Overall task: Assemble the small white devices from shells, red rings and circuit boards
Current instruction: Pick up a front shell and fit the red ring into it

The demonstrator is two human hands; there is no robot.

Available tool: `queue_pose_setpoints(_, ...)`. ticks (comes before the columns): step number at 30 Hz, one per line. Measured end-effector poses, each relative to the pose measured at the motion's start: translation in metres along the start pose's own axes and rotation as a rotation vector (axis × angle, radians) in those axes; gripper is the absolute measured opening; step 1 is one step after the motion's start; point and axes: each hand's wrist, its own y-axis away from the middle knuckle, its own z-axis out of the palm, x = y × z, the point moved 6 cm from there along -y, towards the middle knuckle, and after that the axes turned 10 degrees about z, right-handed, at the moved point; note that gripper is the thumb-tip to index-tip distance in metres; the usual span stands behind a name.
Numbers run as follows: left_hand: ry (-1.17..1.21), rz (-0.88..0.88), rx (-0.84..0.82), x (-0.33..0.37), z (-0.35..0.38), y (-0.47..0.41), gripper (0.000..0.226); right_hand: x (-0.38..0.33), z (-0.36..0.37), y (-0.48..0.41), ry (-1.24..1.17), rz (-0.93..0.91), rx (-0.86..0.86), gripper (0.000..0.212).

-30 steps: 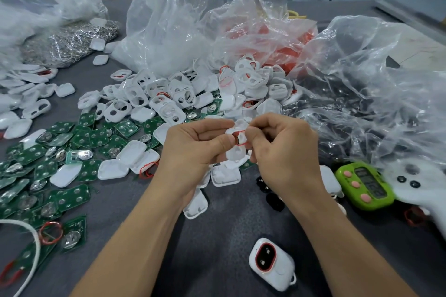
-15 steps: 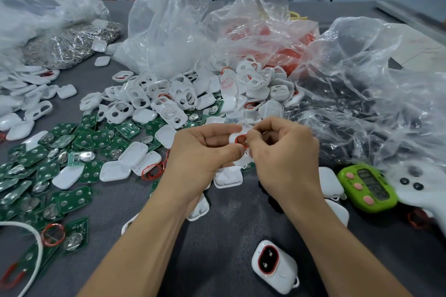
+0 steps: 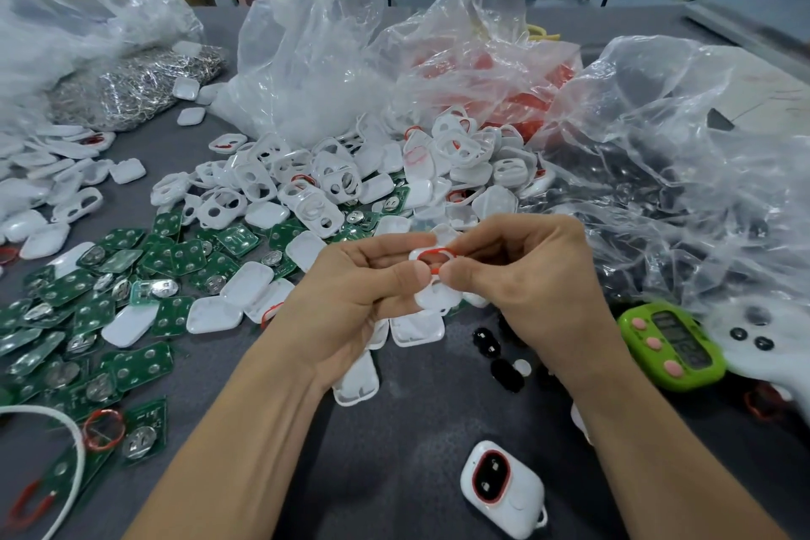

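**Head view: ring and shell meet dead centre, right between the thumbs**

Both hands are together at mid-table, knuckles almost touching. The left hand (image 3: 350,289) curls round a white shell (image 3: 438,298) and grips it from the left, thumb tip pressed on its upper face. The right hand (image 3: 526,289) comes in from the opposite side, thumb and forefinger pinching a red ring (image 3: 436,256) against that same upper end.

This is the relation that matters. The ring lies on top of the shell, not beside it, and shows as a flattened oval stretched left to right from one thumb to the other. The shell's long axis runs the other way, from the far edge down towards the person. Neither hand is nearer; both are on the joint. My read is that the ring is not yet fully seated, as its near edge looks lifted at the right thumb. The next press probably has to go straight down along the rim, or the ring could pop out.

Just below the hands, loose shells (image 3: 416,329) lie on the grey table (image 3: 416,417), with black ovals (image 3: 486,342) beside them. A finished device (image 3: 504,487) sits close to the person, red ring in place. To the left lie green circuit boards (image 3: 131,276). A heap of shells lies beyond, plastic bags (image 3: 315,57) stand behind it, and a green timer (image 3: 670,346) sits off to the right.
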Motion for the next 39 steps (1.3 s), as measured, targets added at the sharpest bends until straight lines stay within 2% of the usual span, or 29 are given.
queue_pose_setpoints(3, -0.012, -0.044, -0.063, -0.002, 0.003, 0.002, 0.031, 0.003, 0.002, -0.002, -0.115, 0.073, -0.142, 0.026)
queue_pose_setpoints(6, -0.009, -0.055, -0.148, -0.002, 0.007, 0.005, 0.029, 0.003, 0.005, -0.001, -0.175, 0.115, -0.241, 0.026)
queue_pose_setpoints(12, -0.002, -0.035, -0.188, -0.001, 0.01, 0.006, 0.031, 0.005, 0.011, 0.001, -0.274, 0.166, -0.313, 0.033)
queue_pose_setpoints(25, -0.168, 0.047, -0.069, -0.001, 0.012, 0.004, 0.04, 0.011, 0.009, 0.002, -0.277, 0.312, -0.204, 0.037)
queue_pose_setpoints(29, -0.163, 0.063, -0.056, -0.001, 0.014, 0.005, 0.042, 0.014, 0.011, 0.002, -0.291, 0.344, -0.214, 0.053)
queue_pose_setpoints(35, -0.122, 0.081, 0.005, -0.001, 0.013, 0.002, 0.042, 0.015, 0.009, -0.002, -0.302, 0.302, -0.176, 0.039)
queue_pose_setpoints(39, -0.059, 0.122, 0.059, 0.002, 0.013, -0.001, 0.042, 0.019, 0.011, -0.002, -0.42, 0.387, -0.193, 0.029)
